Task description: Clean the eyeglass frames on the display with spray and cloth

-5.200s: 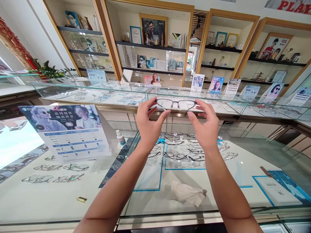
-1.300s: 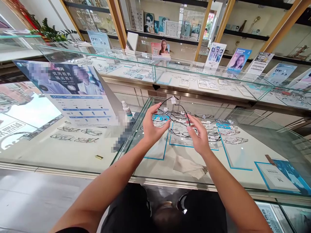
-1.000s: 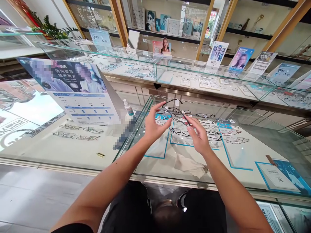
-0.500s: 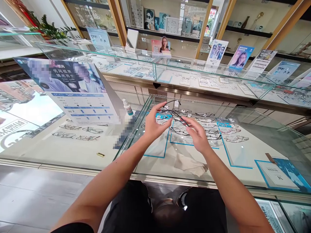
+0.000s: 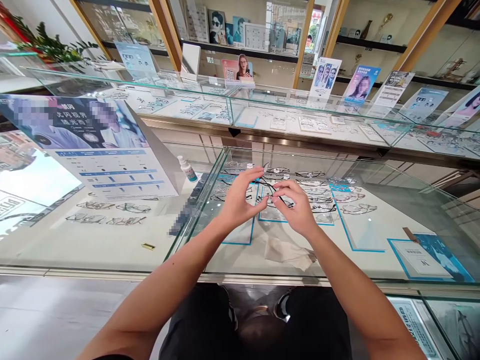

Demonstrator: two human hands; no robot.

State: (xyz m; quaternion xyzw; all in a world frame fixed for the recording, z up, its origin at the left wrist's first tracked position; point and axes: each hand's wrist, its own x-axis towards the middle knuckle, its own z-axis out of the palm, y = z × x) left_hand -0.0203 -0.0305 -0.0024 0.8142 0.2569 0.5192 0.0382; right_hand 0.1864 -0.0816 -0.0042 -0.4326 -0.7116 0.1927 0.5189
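Above the glass display counter, my two hands hold one thin dark-framed pair of eyeglasses (image 5: 270, 187) between them. The fingers of my left hand (image 5: 240, 197) curl round the left side of the glasses, thumb toward the front. On the other side, my right hand (image 5: 296, 207) pinches the frame between thumb and fingers. Parts of the glasses are hidden by my fingers, and their dark lines blend with the frames behind. Below my hands a crumpled beige cloth (image 5: 288, 253) lies on the counter.
Several eyeglasses (image 5: 325, 206) lie in the glass case (image 5: 225, 267) under my hands. Left of it stand a white spray bottle (image 5: 187, 169) and a large folded advertising card (image 5: 101, 170). A small gold object (image 5: 148, 246) lies near the front. Another glass counter (image 5: 232, 112) runs behind.
My right hand has moved closer to my left, and the glasses have turned between them. The whole view has shifted slightly, so the counter items appear further left.
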